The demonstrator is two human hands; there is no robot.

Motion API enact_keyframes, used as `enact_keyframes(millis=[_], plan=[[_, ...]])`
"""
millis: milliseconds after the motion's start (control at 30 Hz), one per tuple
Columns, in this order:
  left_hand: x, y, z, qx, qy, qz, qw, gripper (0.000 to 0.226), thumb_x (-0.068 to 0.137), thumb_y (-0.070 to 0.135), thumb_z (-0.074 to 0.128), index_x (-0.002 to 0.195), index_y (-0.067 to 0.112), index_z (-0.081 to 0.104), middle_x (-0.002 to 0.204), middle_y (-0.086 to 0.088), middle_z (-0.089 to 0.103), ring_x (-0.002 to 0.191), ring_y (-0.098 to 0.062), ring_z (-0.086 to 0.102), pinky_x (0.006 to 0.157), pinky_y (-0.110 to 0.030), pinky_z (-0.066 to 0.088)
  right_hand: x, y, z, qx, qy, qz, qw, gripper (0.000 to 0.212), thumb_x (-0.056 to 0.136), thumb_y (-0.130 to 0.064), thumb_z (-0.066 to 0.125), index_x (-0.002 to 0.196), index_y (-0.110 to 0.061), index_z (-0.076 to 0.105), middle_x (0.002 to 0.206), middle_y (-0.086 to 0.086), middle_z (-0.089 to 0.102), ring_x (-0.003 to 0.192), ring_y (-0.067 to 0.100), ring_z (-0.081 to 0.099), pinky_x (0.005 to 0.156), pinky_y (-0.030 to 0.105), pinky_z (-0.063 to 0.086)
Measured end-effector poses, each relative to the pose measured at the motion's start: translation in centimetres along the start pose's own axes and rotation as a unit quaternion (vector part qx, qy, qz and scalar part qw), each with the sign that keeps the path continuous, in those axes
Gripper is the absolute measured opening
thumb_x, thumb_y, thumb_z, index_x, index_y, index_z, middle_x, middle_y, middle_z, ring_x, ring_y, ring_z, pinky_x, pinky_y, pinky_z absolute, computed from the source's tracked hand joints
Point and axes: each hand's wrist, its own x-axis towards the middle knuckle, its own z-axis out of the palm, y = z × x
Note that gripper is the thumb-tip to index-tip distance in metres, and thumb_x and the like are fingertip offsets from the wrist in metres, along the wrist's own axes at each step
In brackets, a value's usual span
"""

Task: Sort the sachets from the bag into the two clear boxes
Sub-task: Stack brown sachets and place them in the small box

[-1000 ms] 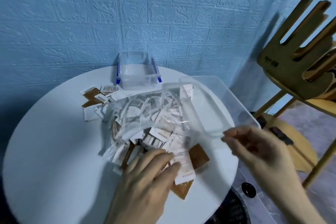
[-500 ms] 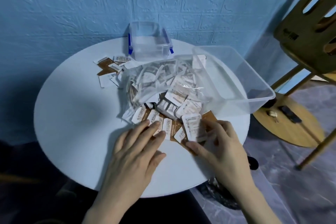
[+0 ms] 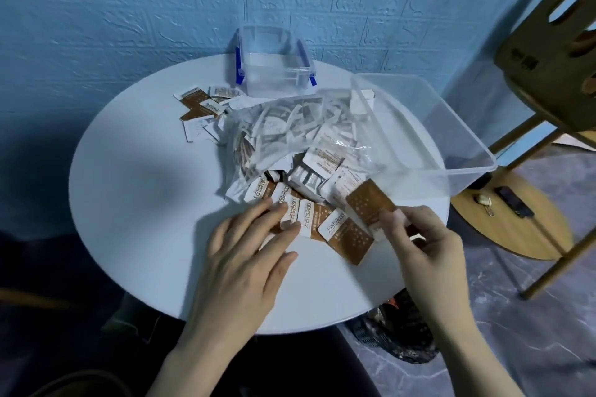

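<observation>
Fingers pinching brown sachet, its lower end hidden

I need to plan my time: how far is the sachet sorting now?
Barely begun. The small clear box with blue clips looks empty, as does the large clear plastic box. The right hand pinches one brown sachet; the left hand presses flat on loose ones. The clear plastic bag remains full.
</observation>
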Motion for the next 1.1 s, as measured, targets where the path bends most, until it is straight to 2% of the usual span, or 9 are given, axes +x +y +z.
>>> enact_keyframes(millis=[133, 233, 367, 467, 600, 733, 900, 1000, 1100], plan=[[0.2, 1.5, -0.6, -0.189, 0.056, -0.145, 0.969, 0.024, 0.089, 0.036, 0.059, 0.105, 0.024, 0.073, 0.099, 0.014, 0.067, 0.088, -0.007, 0.059, 0.079, -0.024, 0.046, -0.7, -1.8, 0.1, 0.191, -0.096, 0.126, 0.969, 0.019, 0.086, -0.016, 0.062, 0.077, 0.0, 0.065, 0.058, 0.001, 0.053, 0.05, 0.009, 0.038, 0.046, 0.014, 0.03], [0.5, 2.4, -1.0, -0.4, 0.008, -0.277, 0.874, 0.031, 0.077, 0.052, 0.064, 0.106, 0.042, 0.068, 0.087, 0.016, 0.068, 0.061, -0.001, 0.05, 0.059, -0.021, 0.045, -1.8, -2.4, 1.1, 0.231, -0.163, 0.145, 0.948, 0.017, 0.077, -0.019, 0.064, 0.079, -0.002, 0.067, 0.059, 0.007, 0.053, 0.047, 0.009, 0.039, 0.044, 0.014, 0.029], [0.9, 2.8, -1.5, -0.521, -0.019, -0.319, 0.792, 0.022, 0.07, 0.035, 0.077, 0.09, 0.027, 0.072, 0.079, 0.009, 0.073, 0.059, 0.001, 0.056, 0.057, -0.014, 0.043, -3.0, -2.5, 2.2, 0.152, -0.265, 0.096, 0.947, 0.014, 0.079, -0.02, 0.067, 0.082, -0.007, 0.072, 0.06, -0.005, 0.059, 0.055, 0.006, 0.047, 0.054, 0.013, 0.036], [0.2, 1.8, -1.4, -0.481, -0.029, -0.306, 0.821, 0.017, 0.068, 0.031, 0.083, 0.08, 0.026, 0.072, 0.072, -0.002, 0.07, 0.062, -0.017, 0.058, 0.062, -0.027, 0.045, -3.3, -2.1, 2.4, 0.063, -0.281, 0.058, 0.956, 0.01, 0.078, -0.032, 0.069, 0.083, -0.026, 0.074, 0.071, -0.002, 0.068, 0.065, 0.006, 0.053, 0.062, 0.019, 0.039], [-0.6, -0.5, -1.1, -0.377, -0.021, -0.304, 0.875, 0.023, 0.061, 0.044, 0.083, 0.078, 0.035, 0.07, 0.063, 0.004, 0.063, 0.054, -0.009, 0.047, 0.054, -0.031, 0.039, -2.0, -0.9, 1.2, -0.083, -0.154, -0.013, 0.984, 0.024, 0.071, -0.053, 0.065, 0.081, -0.031, 0.069, 0.075, -0.01, 0.063, 0.061, 0.006, 0.05, 0.056, 0.022, 0.038], [-0.9, -1.0, -1.2, -0.399, -0.016, -0.306, 0.864, 0.025, 0.061, 0.037, 0.087, 0.078, 0.03, 0.069, 0.064, 0.001, 0.066, 0.055, -0.008, 0.051, 0.055, -0.022, 0.04, -0.2, 0.3, 0.5, -0.227, -0.104, -0.023, 0.968, 0.044, 0.073, -0.054, 0.067, 0.11, -0.029, 0.065, 0.099, -0.014, 0.054, 0.071, 0.004, 0.05, 0.065, 0.031, 0.044], [-1.2, -1.4, -1.0, -0.414, 0.012, -0.307, 0.857, 0.031, 0.066, 0.025, 0.076, 0.091, 0.042, 0.068, 0.078, -0.017, 0.064, 0.071, -0.033, 0.055, 0.064, -0.031, 0.047, 0.7, 0.1, 1.6, -0.257, -0.144, -0.015, 0.956, 0.062, 0.068, -0.044, 0.08, 0.124, -0.028, 0.06, 0.106, -0.01, 0.052, 0.082, 0.009, 0.051, 0.075, 0.033, 0.046], [-1.3, -1.3, -1.0, -0.412, -0.006, -0.286, 0.865, 0.04, 0.069, 0.026, 0.074, 0.102, 0.048, 0.067, 0.068, -0.016, 0.051, 0.06, -0.018, 0.044, 0.057, -0.023, 0.038, 1.0, -0.2, 2.0, -0.262, -0.157, -0.008, 0.952, 0.047, 0.069, -0.037, 0.081, 0.113, -0.032, 0.065, 0.101, -0.008, 0.058, 0.08, 0.011, 0.052, 0.075, 0.035, 0.046], [-1.5, -1.2, -1.0, -0.399, -0.006, -0.289, 0.87, 0.031, 0.071, 0.032, 0.073, 0.098, 0.047, 0.069, 0.062, -0.005, 0.049, 0.058, -0.019, 0.045, 0.055, -0.027, 0.039, 0.9, -0.7, 1.4, -0.214, -0.126, -0.044, 0.968, 0.014, 0.074, -0.033, 0.079, 0.077, -0.033, 0.065, 0.078, -0.012, 0.062, 0.065, 0.006, 0.051, 0.061, 0.026, 0.039]])
